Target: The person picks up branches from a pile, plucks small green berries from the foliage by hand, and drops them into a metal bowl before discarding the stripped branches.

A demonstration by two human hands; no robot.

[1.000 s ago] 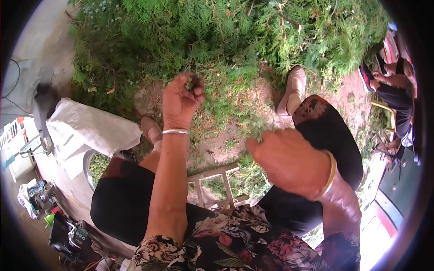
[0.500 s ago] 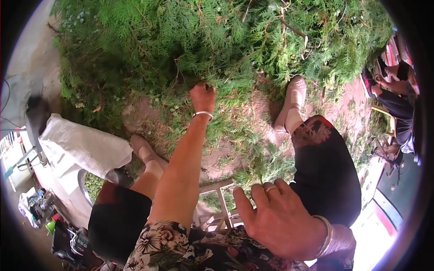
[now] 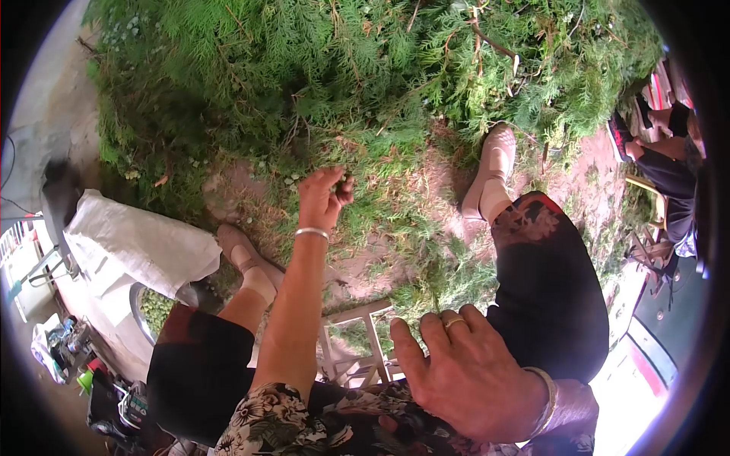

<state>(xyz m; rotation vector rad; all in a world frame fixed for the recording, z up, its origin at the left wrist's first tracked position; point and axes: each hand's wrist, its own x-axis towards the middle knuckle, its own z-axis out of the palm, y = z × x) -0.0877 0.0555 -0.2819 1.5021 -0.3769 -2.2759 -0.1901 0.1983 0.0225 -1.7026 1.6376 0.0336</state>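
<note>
A white sack point(image 3: 137, 243) lies beside a metal bowl point(image 3: 136, 305) of green bits. The left hand point(image 3: 321, 199) is curled around a small green sprig point(image 3: 341, 182), just below the heap of cut branches point(image 3: 365, 68). The right hand point(image 3: 468, 376) hovers open, fingers spread, over the lap.

head cam | steep forward-down view | right hand point(image 3: 471, 380) close below | greenery heap point(image 3: 342, 68) farther ahead | edges dark, probably fisheye

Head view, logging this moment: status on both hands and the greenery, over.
Left hand pinched shut on small green bits, out over the grass. Right hand open, empty, above the lap. Cut branches piled just beyond; nothing in between.
</note>
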